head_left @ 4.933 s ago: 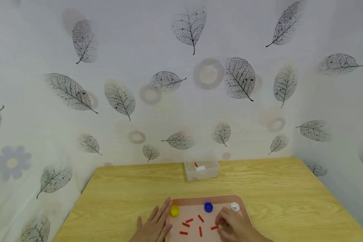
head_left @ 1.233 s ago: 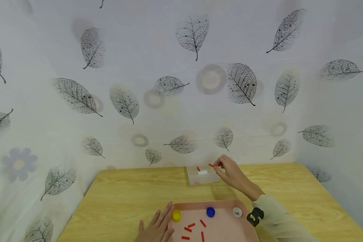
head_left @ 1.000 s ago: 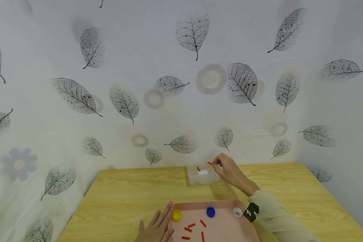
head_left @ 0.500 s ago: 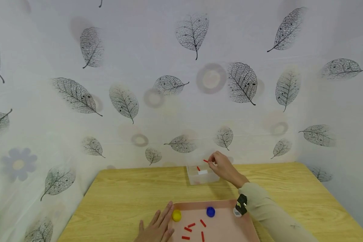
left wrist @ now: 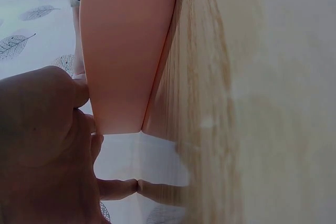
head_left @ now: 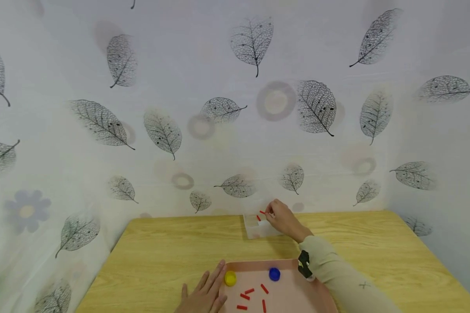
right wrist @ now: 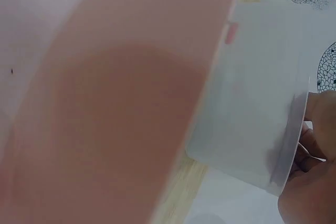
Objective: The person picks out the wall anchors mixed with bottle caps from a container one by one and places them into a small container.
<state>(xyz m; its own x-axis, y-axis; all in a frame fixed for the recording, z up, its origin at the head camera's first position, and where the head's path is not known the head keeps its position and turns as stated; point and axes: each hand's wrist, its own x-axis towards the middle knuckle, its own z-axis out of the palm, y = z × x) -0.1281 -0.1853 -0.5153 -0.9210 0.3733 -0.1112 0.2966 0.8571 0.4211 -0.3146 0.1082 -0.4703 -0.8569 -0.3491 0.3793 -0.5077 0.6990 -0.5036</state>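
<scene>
My right hand (head_left: 283,219) pinches a small red stick (head_left: 263,212) between thumb and fingertips, over the right side of a translucent plastic box (head_left: 254,232) at the back of the table. Inside that box lie another red stick (head_left: 258,218) and a white piece (head_left: 262,223), partly covered by the hand. In the right wrist view, curled fingers (right wrist: 310,148) show at the rim of the box (right wrist: 252,98). With fingers spread, my left hand (head_left: 203,295) rests at the left edge of the pink tray (head_left: 290,300); the left wrist view has it against the tray's outer wall (left wrist: 126,51).
Several red sticks (head_left: 245,297) lie loose in the tray. Along its far side sit a yellow cap (head_left: 230,278), a blue cap (head_left: 274,274) and a white cap (head_left: 310,279), mostly hidden by the black wrist device (head_left: 304,264). A patterned wall stands behind the wooden table (head_left: 172,243).
My right hand has carried a red stick from the tray to the back box, and has shifted left and slightly down over it in the last half second. The left hand stays in place.
</scene>
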